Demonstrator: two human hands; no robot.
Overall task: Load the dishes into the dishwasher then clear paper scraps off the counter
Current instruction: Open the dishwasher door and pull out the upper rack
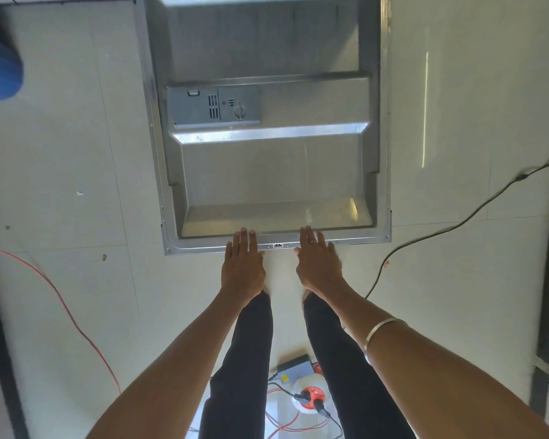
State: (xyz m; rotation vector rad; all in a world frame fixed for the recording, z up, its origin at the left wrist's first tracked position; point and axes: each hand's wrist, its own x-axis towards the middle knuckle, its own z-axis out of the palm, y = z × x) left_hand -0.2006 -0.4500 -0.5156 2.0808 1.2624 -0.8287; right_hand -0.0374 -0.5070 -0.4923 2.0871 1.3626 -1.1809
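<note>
The dishwasher door lies folded down flat in front of me, its steel inner face up, with the detergent compartment on its left half. My left hand and my right hand both reach to the door's near edge, fingers straight and laid flat on the rim on either side of the latch. Neither hand holds anything. A ring is on my right hand and a metal bangle on that forearm. No dishes, racks or paper scraps are in view.
Pale tiled floor surrounds the door. A red cable runs along the left, a black cable along the right. Behind my legs sit a power reel and a grey adapter. A blue object is at far left.
</note>
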